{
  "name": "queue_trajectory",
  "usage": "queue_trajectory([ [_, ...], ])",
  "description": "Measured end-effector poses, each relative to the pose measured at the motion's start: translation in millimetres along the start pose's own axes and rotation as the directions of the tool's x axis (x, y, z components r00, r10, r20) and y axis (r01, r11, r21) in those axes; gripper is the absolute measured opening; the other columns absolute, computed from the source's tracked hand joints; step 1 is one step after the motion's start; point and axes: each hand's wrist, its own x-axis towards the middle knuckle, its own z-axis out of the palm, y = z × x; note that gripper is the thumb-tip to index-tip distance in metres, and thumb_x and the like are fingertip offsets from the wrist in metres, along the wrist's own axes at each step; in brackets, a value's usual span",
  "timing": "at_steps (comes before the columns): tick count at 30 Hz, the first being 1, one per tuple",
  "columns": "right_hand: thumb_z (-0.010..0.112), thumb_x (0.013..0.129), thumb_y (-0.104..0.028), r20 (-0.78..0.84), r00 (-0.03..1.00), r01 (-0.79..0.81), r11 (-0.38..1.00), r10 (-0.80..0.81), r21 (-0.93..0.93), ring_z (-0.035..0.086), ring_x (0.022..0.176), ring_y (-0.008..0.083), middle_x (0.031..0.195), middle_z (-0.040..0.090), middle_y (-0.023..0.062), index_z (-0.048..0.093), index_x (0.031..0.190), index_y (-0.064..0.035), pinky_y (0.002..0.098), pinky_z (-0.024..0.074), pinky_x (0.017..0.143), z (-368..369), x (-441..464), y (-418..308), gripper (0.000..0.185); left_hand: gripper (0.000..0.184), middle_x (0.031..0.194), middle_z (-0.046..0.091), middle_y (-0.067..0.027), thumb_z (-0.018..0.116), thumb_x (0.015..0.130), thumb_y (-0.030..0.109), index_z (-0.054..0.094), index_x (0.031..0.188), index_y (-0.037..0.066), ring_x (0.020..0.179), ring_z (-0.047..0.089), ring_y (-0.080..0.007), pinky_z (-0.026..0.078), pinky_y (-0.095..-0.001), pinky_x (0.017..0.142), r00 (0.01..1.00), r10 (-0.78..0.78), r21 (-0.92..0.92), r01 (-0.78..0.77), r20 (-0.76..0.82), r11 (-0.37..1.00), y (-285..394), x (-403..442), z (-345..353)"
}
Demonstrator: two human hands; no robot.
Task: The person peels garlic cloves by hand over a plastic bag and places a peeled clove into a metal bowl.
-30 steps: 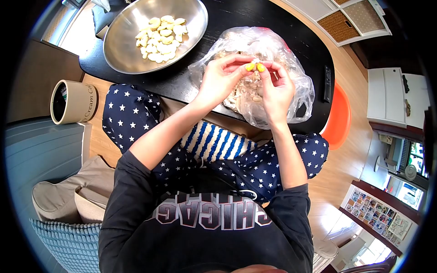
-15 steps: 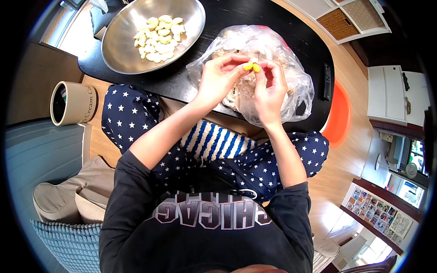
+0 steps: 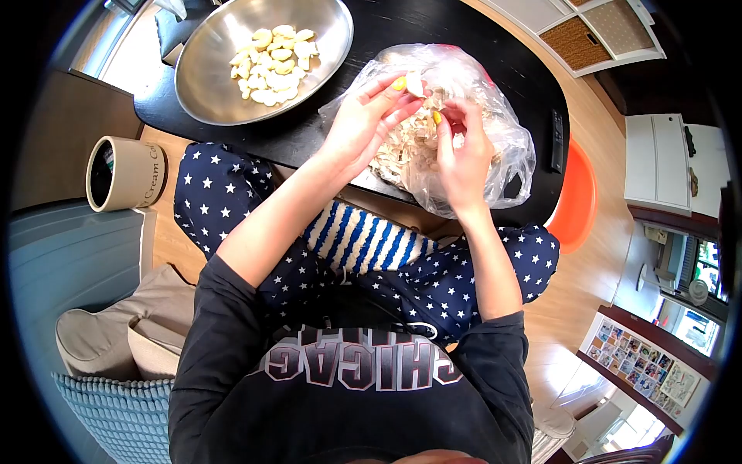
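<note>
My left hand (image 3: 359,120) pinches a whitish garlic clove (image 3: 415,83) between thumb and fingertips, above the plastic bag. My right hand (image 3: 466,151) is close beside it, with fingers curled toward the thumb; a pale bit shows in the curl, too small to name. Under both hands lies a clear plastic bag (image 3: 506,131) with its mouth spread, full of papery garlic skins (image 3: 402,147). Up and to the left, a wide steel bowl (image 3: 201,85) contains several peeled garlic cloves (image 3: 274,66).
The black table (image 3: 402,19) carries bowl and bag. On its right edge lies a dark remote control (image 3: 556,141). An orange seat (image 3: 576,197) stands beyond that edge. A cream bin (image 3: 135,174) is on the floor at left. A striped cloth (image 3: 371,238) lies between my legs.
My hands have moved apart from their joined pinch. The clove is now plainly visible in my left fingertips, and my right hand has dropped slightly, uncovering more skins.
</note>
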Motion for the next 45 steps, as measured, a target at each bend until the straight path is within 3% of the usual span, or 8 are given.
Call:
queue_trajectory([
  [4,0.054,0.08,0.004,0.175,0.983,-0.049,0.996,0.061,-0.075,0.059,0.081,0.0322,0.09,0.058,0.0149,0.059,0.092,0.0007,0.0339,0.0472,0.07,-4.6,3.1,9.7,0.013,0.032,0.112,0.056,-0.0163,0.048,0.092,0.008,0.044,0.122,-0.005,0.103,0.057,-0.0202,0.046,-0.0301,0.095,1.0,-0.024,0.022,0.023,0.02,0.999,-2.7,-0.2,-0.9],
  [7,0.055,0.081,0.002,0.141,0.99,0.044,0.984,-0.019,-0.171,0.059,0.084,0.0293,0.092,0.059,0.0132,0.06,0.096,-0.0011,0.0336,0.0473,0.07,-2.0,2.8,11.6,0.016,0.032,0.112,0.056,-0.0157,0.048,0.093,0.007,0.045,0.122,-0.006,0.103,0.057,-0.0196,0.047,-0.0293,0.094,1.0,-0.011,0.115,0.009,0.02,0.993,-4.6,-2.3,0.5],
  [9,0.058,0.081,0.001,0.027,0.999,0.036,0.999,-0.035,-0.026,0.058,0.086,0.0249,0.094,0.059,0.0107,0.061,0.097,-0.0013,0.0327,0.0471,0.069,-2.0,3.5,1.0,0.017,0.032,0.112,0.056,-0.0146,0.049,0.092,0.008,0.046,0.121,-0.006,0.102,0.058,-0.0176,0.049,-0.0264,0.091,0.999,-0.007,0.187,-0.002,0.047,0.982,-8.7,-2.1,-1.5],
  [16,0.066,0.074,0.002,0.022,1.0,0.001,1.0,-0.001,-0.01,0.058,0.081,0.0227,0.09,0.06,0.0094,0.062,0.094,-0.0017,0.0303,0.0474,0.068,-1.9,2.1,-3.0,0.021,0.032,0.108,0.058,-0.0134,0.053,0.09,0.008,0.049,0.119,-0.006,0.096,0.059,-0.0131,0.05,-0.0215,0.085,0.998,-0.012,0.207,0.0,0.057,0.978,-13.1,-5.7,0.5],
  [21,0.067,0.069,0.006,-0.023,0.938,0.339,0.926,-0.347,-0.167,0.058,0.08,0.0266,0.085,0.06,0.0101,0.062,0.092,-0.0023,0.0329,0.0486,0.07,2.3,2.7,6.2,0.024,0.03,0.102,0.062,-0.0117,0.056,0.089,0.007,0.052,0.116,-0.005,0.089,0.062,-0.0118,0.051,-0.0193,0.079,1.0,-0.003,0.257,0.004,-0.005,0.967,-10.9,-6.9,1.3],
  [24,0.067,0.067,0.008,-0.018,0.908,0.407,0.892,-0.419,-0.195,0.058,0.08,0.0269,0.085,0.06,0.0097,0.062,0.091,-0.0019,0.0333,0.0486,0.07,3.5,2.4,5.6,0.026,0.028,0.098,0.064,-0.0113,0.057,0.088,0.007,0.055,0.113,-0.005,0.085,0.062,-0.011,0.051,-0.0185,0.076,0.999,0.037,0.288,-0.034,-0.003,0.957,-10.2,-9.0,2.1],
  [39,0.066,0.067,0.009,0.017,0.914,0.407,0.912,-0.406,-0.059,0.058,0.078,0.0269,0.084,0.06,0.0104,0.061,0.088,-0.0006,0.0329,0.0483,0.067,0.8,5.8,8.3,0.024,0.024,0.096,0.065,-0.0115,0.061,0.086,0.008,0.062,0.106,-0.004,0.084,0.063,-0.011,0.052,-0.0198,0.076,0.979,0.194,0.468,-0.2,0.062,0.861,-4.9,-11.7,3.6],
  [45,0.067,0.066,0.01,-0.021,0.877,0.473,0.87,-0.48,-0.137,0.059,0.076,0.0261,0.082,0.061,0.0101,0.062,0.09,-0.0001,0.0324,0.0486,0.066,2.3,5.9,8.2,0.026,0.024,0.095,0.066,-0.0113,0.062,0.085,0.009,0.062,0.106,-0.004,0.083,0.063,-0.0111,0.052,-0.02,0.076,0.983,0.181,0.47,-0.179,0.041,0.864,-3.2,-13.0,5.4],
])
